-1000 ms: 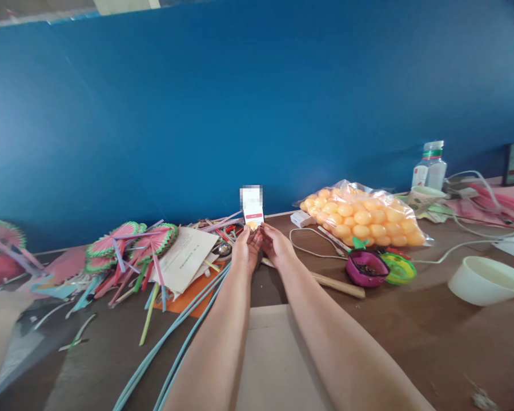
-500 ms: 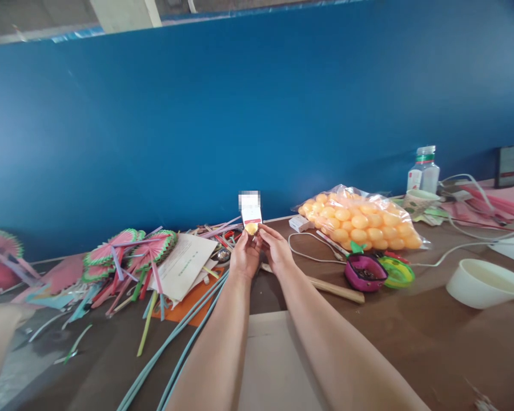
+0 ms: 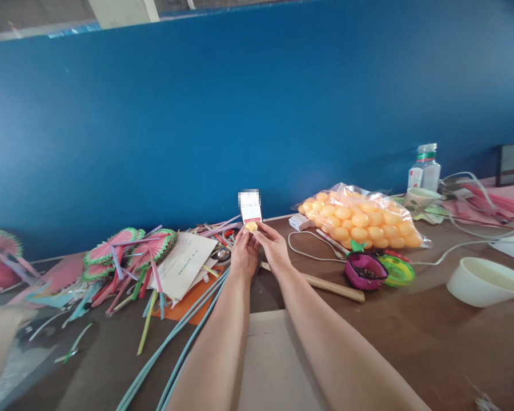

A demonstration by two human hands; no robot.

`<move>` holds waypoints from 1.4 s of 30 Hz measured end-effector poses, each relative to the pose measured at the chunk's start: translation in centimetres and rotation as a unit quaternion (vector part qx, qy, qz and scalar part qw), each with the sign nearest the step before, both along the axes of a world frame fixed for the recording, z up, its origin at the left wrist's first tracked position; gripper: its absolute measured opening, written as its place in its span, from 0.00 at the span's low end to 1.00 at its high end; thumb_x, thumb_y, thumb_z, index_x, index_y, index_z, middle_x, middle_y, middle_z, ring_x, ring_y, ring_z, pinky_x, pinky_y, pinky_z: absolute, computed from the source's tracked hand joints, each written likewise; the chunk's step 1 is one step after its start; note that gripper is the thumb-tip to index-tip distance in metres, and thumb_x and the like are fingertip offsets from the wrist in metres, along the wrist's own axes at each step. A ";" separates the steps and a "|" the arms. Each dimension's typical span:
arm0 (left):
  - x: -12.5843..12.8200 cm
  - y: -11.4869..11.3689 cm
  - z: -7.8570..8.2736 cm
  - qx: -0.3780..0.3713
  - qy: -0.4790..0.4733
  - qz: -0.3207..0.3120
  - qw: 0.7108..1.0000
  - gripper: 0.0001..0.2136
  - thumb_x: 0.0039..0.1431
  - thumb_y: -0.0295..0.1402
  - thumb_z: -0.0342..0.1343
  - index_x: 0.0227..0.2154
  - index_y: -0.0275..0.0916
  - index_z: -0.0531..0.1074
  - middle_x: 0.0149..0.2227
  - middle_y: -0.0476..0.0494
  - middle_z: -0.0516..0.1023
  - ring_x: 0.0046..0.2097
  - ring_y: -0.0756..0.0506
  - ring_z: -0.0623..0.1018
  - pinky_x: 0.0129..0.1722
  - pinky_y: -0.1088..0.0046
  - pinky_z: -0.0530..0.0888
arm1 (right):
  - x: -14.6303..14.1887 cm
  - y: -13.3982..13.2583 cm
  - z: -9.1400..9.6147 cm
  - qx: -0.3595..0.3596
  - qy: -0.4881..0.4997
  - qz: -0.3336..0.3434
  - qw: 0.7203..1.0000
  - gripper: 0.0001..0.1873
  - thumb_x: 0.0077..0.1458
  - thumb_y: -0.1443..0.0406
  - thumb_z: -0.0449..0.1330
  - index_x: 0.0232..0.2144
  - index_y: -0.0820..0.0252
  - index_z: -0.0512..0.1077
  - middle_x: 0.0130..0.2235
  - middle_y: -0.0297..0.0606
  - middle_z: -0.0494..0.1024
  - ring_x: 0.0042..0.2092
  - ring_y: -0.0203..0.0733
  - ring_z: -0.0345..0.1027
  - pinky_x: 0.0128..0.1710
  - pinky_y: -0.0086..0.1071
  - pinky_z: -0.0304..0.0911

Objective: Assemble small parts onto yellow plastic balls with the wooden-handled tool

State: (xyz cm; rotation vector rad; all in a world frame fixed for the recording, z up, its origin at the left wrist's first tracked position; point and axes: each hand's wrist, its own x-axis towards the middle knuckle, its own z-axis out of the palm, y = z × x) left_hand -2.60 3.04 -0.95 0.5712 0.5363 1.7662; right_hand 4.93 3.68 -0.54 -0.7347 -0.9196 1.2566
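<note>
My left hand (image 3: 244,255) and my right hand (image 3: 274,245) meet at the middle of the view with fingers closed. Between their fingertips is a small yellow rounded piece (image 3: 251,226), too small to name more exactly. Right behind it a phone-like screen (image 3: 251,213), lit white with a red band, stands against the blue wall; its top is blurred out. A hammer-like wooden handle (image 3: 334,287) lies beside my right wrist. Left of my left hand are a shiny metal ball (image 3: 223,254) and light-blue tubes (image 3: 188,325).
At right lie a clear bag of orange balls (image 3: 360,220), a purple container (image 3: 365,271), a white bowl (image 3: 488,282) and a plastic bottle (image 3: 424,168). At left are pink-green paper fans (image 3: 152,251) and papers (image 3: 186,260). Another person's arm (image 3: 2,342) shows at far left.
My fingers have shifted slightly around the yellow piece, with the right fingertips a little higher. The other person's arm at left has moved slightly. The things on the table lie as before.
</note>
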 end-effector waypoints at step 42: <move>0.8 -0.3 0.6 -0.058 0.068 0.096 0.991 0.14 0.50 0.30 0.65 0.41 0.37 0.75 0.36 0.43 0.80 0.38 0.46 0.80 0.45 0.67 0.75 | 0.4 -0.1 0.3 -0.111 0.065 0.072 0.989 0.23 0.42 0.57 0.67 0.42 0.56 0.79 0.42 0.38 0.81 0.40 0.41 0.73 0.36 0.32 0.68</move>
